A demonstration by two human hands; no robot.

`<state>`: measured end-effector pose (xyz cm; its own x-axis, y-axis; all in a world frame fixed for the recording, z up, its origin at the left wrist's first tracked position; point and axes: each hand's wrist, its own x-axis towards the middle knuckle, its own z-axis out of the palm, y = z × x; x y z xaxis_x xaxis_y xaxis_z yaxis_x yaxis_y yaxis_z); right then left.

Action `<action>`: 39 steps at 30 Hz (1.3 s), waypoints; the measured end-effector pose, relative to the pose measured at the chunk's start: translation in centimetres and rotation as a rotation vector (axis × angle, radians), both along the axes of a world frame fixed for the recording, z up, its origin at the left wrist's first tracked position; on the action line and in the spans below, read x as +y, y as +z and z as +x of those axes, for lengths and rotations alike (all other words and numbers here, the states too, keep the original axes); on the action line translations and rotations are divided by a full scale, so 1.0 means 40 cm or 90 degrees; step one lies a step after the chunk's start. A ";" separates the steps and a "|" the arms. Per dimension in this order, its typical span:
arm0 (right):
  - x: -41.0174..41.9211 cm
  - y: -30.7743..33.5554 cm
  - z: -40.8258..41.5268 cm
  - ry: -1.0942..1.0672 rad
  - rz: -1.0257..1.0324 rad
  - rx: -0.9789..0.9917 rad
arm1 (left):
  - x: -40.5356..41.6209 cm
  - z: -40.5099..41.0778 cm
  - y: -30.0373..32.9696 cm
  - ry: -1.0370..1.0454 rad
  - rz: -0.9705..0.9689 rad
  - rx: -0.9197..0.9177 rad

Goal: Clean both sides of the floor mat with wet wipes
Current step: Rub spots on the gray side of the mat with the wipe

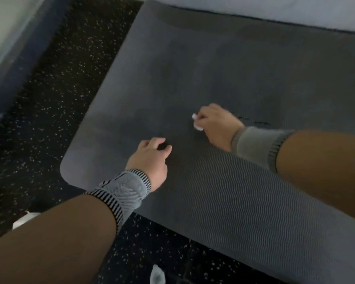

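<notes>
The dark grey floor mat (223,74) lies flat on the black speckled floor (49,111), running from the lower right of the frame up to the top centre, its rounded corner at the left centre. The side facing up shows a fine wavy ribbing in the lower right; further up the picture is too soft to read the texture.

The right hand (215,126), just right of centre, is pressed down on the mat with its fingers (201,115) curled round a small bunched white wet wipe (196,122), of which only a crumpled edge shows past the knuckles. The left hand (150,158), lower and to the left, rests on the mat with its fingers loosely curled and tips touching the material; it grips nothing that can be seen and seems to steady the mat. Each wrist wears a grey knitted wrist support.

Judging from this view, the wiping of the upward face is under way near the middle of the mat. No plain boundary between cleaned and uncleaned areas can be made out, so how much of this face is done cannot be told. The mat is not folded or lifted, so at least one side probably remains to be done, and which of the two this is cannot be told
</notes>
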<state>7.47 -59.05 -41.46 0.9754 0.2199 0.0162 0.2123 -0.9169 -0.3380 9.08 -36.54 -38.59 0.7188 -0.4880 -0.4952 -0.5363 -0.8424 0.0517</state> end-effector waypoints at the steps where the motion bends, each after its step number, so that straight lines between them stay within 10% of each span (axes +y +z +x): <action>1: 0.040 0.001 -0.041 0.050 0.011 0.011 | 0.001 -0.003 -0.001 -0.001 -0.005 -0.006; 5: 0.139 0.021 -0.202 0.407 0.006 0.087 | 0.007 -0.003 -0.003 -0.010 -0.028 -0.019; 10: -0.031 0.009 -0.064 0.077 0.013 -0.014 | -0.017 -0.021 -0.001 -0.002 0.020 -0.008; 16: 0.107 0.043 -0.223 0.420 0.024 0.185 | -0.027 -0.018 0.005 -0.006 0.013 -0.010; 22: -0.049 0.021 -0.089 0.062 0.002 0.035 | -0.032 -0.025 0.001 -0.005 0.035 -0.022; 28: 0.097 0.032 -0.251 0.468 -0.016 0.145 | -0.031 -0.022 -0.009 -0.024 -0.054 -0.023; 34: -0.094 0.005 -0.027 -0.018 -0.031 0.008 | -0.050 0.016 -0.001 0.017 -0.063 -0.010; 39: 0.035 0.039 -0.184 0.238 0.041 0.146 | -0.069 0.019 -0.002 0.067 -0.094 -0.057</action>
<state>0.13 -57.65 -39.89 0.8087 0.5643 -0.1661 0.4388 -0.7668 -0.4685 9.83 -39.29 -38.67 0.8076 -0.4704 -0.3557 -0.4537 -0.8809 0.1349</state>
